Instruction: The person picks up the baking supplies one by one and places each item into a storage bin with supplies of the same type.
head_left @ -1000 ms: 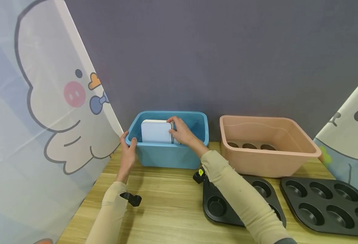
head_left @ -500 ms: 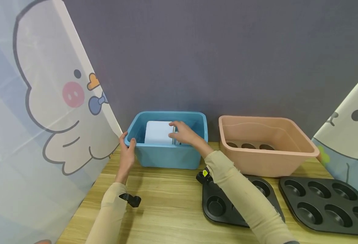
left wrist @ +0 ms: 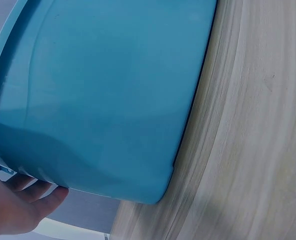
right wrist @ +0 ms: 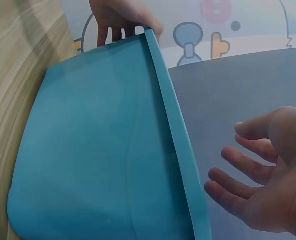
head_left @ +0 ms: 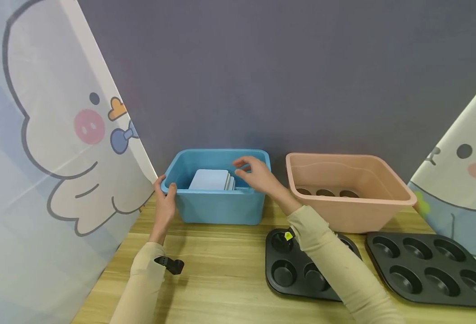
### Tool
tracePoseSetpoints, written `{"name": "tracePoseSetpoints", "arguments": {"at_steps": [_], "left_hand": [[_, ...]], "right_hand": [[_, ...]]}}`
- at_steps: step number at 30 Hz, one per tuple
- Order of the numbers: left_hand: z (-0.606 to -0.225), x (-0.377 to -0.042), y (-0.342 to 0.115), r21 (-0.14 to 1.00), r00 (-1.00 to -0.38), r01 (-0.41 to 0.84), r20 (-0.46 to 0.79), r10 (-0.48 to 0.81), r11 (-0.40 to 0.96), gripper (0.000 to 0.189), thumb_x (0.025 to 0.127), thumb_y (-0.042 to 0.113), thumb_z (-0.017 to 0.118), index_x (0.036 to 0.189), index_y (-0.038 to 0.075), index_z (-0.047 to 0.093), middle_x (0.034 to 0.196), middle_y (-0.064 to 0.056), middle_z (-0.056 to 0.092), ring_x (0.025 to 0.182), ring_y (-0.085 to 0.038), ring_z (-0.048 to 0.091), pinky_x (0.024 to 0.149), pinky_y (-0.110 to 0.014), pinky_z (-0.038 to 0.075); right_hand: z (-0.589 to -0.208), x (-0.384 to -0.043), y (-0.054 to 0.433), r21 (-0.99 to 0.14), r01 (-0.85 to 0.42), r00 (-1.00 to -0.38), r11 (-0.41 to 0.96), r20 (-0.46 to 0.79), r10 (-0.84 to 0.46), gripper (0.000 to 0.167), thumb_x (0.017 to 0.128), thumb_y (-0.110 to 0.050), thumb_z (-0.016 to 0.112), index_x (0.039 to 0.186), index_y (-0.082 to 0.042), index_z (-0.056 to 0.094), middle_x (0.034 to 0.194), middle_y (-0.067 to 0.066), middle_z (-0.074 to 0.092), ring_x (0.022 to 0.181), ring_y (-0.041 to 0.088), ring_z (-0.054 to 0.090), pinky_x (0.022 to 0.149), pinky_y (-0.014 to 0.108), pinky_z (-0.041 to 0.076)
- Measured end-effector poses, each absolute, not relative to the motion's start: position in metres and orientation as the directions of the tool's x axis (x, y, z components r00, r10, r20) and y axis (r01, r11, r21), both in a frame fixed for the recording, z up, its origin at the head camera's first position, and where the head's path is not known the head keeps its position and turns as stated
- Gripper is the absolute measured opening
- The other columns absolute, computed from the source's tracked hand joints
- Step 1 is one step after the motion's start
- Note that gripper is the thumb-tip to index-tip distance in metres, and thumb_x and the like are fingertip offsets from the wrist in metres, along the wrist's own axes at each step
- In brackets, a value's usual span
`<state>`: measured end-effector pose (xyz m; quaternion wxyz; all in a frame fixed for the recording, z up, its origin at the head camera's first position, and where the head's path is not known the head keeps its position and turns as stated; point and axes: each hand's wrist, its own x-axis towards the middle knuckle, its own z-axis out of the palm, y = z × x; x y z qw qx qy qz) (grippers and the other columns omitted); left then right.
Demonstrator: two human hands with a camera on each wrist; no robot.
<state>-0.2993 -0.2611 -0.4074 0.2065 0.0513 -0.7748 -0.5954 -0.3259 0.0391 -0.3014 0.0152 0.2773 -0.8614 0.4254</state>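
White stack (head_left: 209, 178) at eight o'clock from the nearer, right hand (head_left: 259, 175), fingers apart, empty; left hand (head_left: 164, 205) grips its bin (head_left: 221, 208).

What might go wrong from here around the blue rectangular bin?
The white, flat, rectangular items appear to lean unheld inside and might slide. The left hand grips the bin; a tug could shift it. The beige fabric right sleeve crosses over the left black muffin tray and might brush it.
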Motion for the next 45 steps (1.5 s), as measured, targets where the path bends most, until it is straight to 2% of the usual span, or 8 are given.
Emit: {"name": "tracePoseSetpoints", "arguments": {"at_steps": [16, 22, 29, 36, 45], "left_hand": [[-0.406, -0.297, -0.265, 0.942, -0.903, 0.172, 0.267, -0.336, 0.287, 0.061, 0.104, 0.045, 0.039, 0.156, 0.024, 0.014, 0.161, -0.02, 0.02, 0.145, -0.04, 0.027, 0.117, -0.062, 0.021], [-0.405, -0.295, -0.266, 0.945, -0.909, 0.155, 0.25, -0.334, 0.288, 0.062, 0.104, 0.045, 0.038, 0.156, 0.023, 0.013, 0.161, -0.02, 0.019, 0.145, -0.04, 0.026, 0.117, -0.063, 0.021], [-0.405, -0.295, -0.266, 0.943, -0.903, 0.153, 0.256, -0.347, 0.297, 0.062, 0.104, 0.045, 0.038, 0.157, 0.023, 0.013, 0.161, -0.021, 0.021, 0.145, -0.04, 0.028, 0.117, -0.062, 0.022], [-0.407, -0.297, -0.265, 0.94, -0.906, 0.147, 0.253, -0.339, 0.309, 0.064, 0.104, 0.047, 0.038, 0.157, 0.023, 0.013, 0.161, -0.021, 0.021, 0.145, -0.041, 0.027, 0.117, -0.062, 0.022], [-0.406, -0.297, -0.265, 0.943, -0.906, 0.153, 0.253, -0.339, 0.296, 0.062, 0.104, 0.046, 0.038, 0.157, 0.024, 0.013, 0.162, -0.02, 0.019, 0.146, -0.04, 0.026, 0.118, -0.062, 0.021]], "right_hand": [[-0.299, -0.317, 0.076, -0.731, -0.465, -0.874, 0.499, 0.286, -0.394, 0.027, 0.102, -0.024, 0.057, 0.126, -0.015, 0.062, 0.128, 0.006, 0.063, 0.118, 0.03, 0.059, 0.092, 0.046, 0.052], [-0.299, -0.315, 0.09, -0.768, -0.437, -0.887, 0.468, 0.28, -0.367, 0.029, 0.103, -0.022, 0.055, 0.128, -0.008, 0.06, 0.126, 0.012, 0.063, 0.112, 0.028, 0.061, 0.088, 0.042, 0.051], [-0.296, -0.311, 0.112, -0.749, -0.442, -0.892, 0.494, 0.307, -0.332, 0.028, 0.103, -0.019, 0.055, 0.127, -0.005, 0.06, 0.124, 0.014, 0.062, 0.11, 0.03, 0.059, 0.09, 0.045, 0.05], [-0.303, -0.31, 0.137, -0.737, -0.412, -0.91, 0.535, 0.306, -0.28, 0.028, 0.102, -0.026, 0.055, 0.124, -0.009, 0.062, 0.126, 0.013, 0.063, 0.113, 0.034, 0.06, 0.094, 0.049, 0.049], [-0.309, -0.304, 0.164, -0.705, -0.4, -0.916, 0.585, 0.32, -0.242, 0.033, 0.101, -0.027, 0.056, 0.127, -0.006, 0.061, 0.126, 0.015, 0.062, 0.117, 0.037, 0.059, 0.096, 0.053, 0.048]]}}
